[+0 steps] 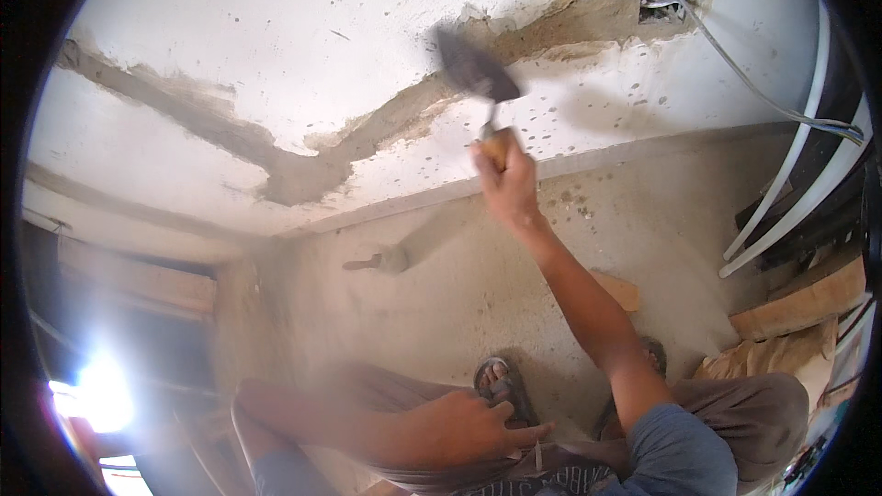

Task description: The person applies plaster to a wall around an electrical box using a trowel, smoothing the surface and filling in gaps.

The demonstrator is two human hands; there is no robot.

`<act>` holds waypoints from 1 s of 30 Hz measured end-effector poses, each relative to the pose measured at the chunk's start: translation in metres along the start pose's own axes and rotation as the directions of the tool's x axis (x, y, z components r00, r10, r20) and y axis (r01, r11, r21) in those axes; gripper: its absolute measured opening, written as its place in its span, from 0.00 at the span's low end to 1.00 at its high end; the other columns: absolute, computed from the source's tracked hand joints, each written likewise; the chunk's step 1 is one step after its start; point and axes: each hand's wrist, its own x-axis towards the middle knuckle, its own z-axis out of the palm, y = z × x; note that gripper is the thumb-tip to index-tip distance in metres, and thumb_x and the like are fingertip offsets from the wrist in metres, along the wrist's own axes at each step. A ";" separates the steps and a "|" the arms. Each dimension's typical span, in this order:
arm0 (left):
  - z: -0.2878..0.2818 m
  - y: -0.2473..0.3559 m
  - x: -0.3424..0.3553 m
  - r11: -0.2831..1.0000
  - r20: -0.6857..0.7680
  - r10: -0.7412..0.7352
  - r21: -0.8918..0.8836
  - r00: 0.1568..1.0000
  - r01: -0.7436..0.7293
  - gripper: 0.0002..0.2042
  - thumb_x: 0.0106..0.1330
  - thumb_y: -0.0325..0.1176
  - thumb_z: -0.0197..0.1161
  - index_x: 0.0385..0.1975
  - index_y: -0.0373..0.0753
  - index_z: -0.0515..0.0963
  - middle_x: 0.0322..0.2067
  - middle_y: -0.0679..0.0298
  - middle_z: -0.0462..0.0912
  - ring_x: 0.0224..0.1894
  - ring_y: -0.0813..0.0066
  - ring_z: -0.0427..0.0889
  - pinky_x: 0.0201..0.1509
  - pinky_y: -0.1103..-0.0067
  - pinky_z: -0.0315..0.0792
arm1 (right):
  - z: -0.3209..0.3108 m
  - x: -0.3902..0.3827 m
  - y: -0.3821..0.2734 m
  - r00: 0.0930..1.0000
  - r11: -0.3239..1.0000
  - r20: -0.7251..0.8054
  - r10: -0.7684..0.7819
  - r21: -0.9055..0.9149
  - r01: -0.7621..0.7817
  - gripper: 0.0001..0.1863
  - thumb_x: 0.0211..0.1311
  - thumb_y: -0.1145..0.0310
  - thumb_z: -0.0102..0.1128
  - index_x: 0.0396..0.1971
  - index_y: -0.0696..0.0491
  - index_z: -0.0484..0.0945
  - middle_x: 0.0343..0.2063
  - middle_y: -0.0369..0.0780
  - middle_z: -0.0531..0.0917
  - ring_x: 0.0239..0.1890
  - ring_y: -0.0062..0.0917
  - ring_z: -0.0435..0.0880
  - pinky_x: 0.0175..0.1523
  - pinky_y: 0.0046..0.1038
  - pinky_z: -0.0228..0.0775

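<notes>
My right hand [508,182] is closed around the wooden handle of a trowel [473,64], raised in front of the white wall [303,18]. Its dark pointed blade is slightly blurred and overlaps a filled channel of grey-brown mortar [386,124] along the wall; whether it touches is unclear. My left hand [459,427] rests low over my lap, fingers apart, with nothing seen in it. On the floor [432,312] lies a small hand tool [390,260] with a wooden handle.
A square recessed opening [663,2] in the wall has cables [735,64] coming out of it. White pipes [795,165] lean at the right, above torn brown cardboard [799,298]. A tan flat piece [616,291] lies beyond my foot. Bright light [101,395] glares at lower left.
</notes>
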 end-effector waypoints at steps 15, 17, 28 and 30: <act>-0.005 0.010 0.001 0.998 -0.025 -0.064 0.022 0.998 0.065 0.27 0.76 0.49 0.50 0.74 0.58 0.58 0.35 0.51 0.79 0.24 0.56 0.83 0.25 0.67 0.80 | -0.007 0.028 -0.044 0.996 0.998 0.086 0.010 -0.058 -0.005 0.17 0.68 0.60 0.63 0.41 0.57 0.69 0.21 0.46 0.80 0.22 0.36 0.83 0.26 0.34 0.72; -0.002 0.006 0.003 0.997 -0.046 -0.047 0.056 0.998 0.050 0.27 0.76 0.49 0.49 0.74 0.58 0.58 0.35 0.51 0.79 0.25 0.56 0.84 0.25 0.67 0.80 | 0.008 0.022 -0.021 0.992 0.977 0.124 0.001 -0.212 0.025 0.17 0.68 0.60 0.62 0.42 0.57 0.69 0.21 0.50 0.81 0.26 0.48 0.85 0.28 0.40 0.74; -0.005 0.001 0.001 0.994 -0.122 -0.015 0.104 0.992 0.028 0.27 0.76 0.49 0.49 0.73 0.58 0.58 0.34 0.51 0.79 0.25 0.57 0.84 0.25 0.67 0.79 | 0.016 0.000 -0.021 0.992 0.993 0.126 0.008 -0.116 0.006 0.19 0.68 0.59 0.62 0.45 0.57 0.69 0.21 0.50 0.82 0.27 0.49 0.85 0.30 0.43 0.76; -0.007 0.004 0.001 0.998 -0.088 0.004 0.069 0.996 0.003 0.27 0.76 0.50 0.49 0.74 0.58 0.58 0.35 0.51 0.79 0.25 0.57 0.84 0.24 0.68 0.79 | 0.013 0.001 -0.031 0.994 0.994 0.038 0.100 0.035 -0.101 0.20 0.68 0.58 0.62 0.45 0.58 0.69 0.23 0.52 0.83 0.28 0.50 0.85 0.32 0.45 0.76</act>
